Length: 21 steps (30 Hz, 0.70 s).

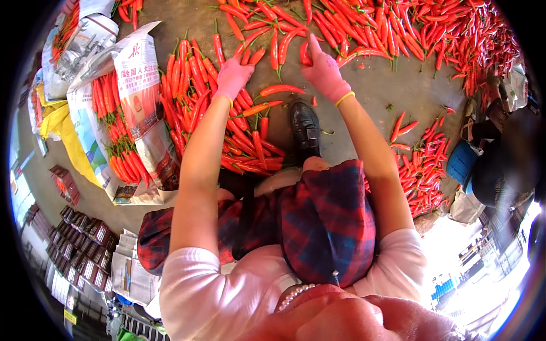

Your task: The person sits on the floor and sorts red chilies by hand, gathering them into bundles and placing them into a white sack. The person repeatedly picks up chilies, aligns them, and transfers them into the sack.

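Both of my hands wear pink gloves and reach over red chili peppers spread on the floor. My left hand [234, 76] has its fingers closed on red chili peppers [255, 56] near the heap's upper edge. My right hand [325, 73] points forward with its index finger, touching or just above the loose chilies; a curved red chili [304, 53] lies against its inner side, and whether it is gripped I cannot tell. Between my arms lie single chilies [281, 89]. A pile of sorted chilies [192, 81] lies left of my left hand.
At left, a newspaper-lined bundle [140, 85] holds layered chilies beside yellow cloth [70, 136]. My black shoe [304, 121] stands between the piles. A smaller chili heap [426, 170] lies at right, near another person and a blue stool [461, 162]. Folded newspapers [132, 273] are stacked lower left.
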Available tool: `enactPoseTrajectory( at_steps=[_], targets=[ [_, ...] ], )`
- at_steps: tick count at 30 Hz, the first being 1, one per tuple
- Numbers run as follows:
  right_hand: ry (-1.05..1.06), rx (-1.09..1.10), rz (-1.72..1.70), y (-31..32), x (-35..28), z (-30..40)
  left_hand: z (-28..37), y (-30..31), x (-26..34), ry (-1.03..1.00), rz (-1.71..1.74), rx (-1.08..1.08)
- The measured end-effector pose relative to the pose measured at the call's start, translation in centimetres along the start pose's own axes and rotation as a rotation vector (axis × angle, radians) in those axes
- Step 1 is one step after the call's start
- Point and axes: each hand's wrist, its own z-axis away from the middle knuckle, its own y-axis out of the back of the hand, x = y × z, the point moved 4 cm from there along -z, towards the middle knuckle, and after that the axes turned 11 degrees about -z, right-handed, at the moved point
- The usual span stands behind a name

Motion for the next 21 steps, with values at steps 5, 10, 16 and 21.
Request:
enactPoseTrajectory(
  at_steps=[5,10,16,21],
  targets=[
    [-0.115,0.105,0.112,-0.4,-1.7,-1.8,4.9,-0.4,-3.2,0.042,1.25,-0.04],
    [-0.087,0.095,0.166,-3.5,-2.3,-5.6,4.3,-3.3,-4.7,0.122,1.45,0.051],
    [0.056,0.013,0.422,-3.4,1.6,-3.2,1.1,-1.4,-1.1,-0.046,0.408,0.421],
    [-0.018,0.195,0.18,-1.7,1.9,0.3,-3.0,-0.5,2.9,-0.149,-0.356,0.445]
  ],
)
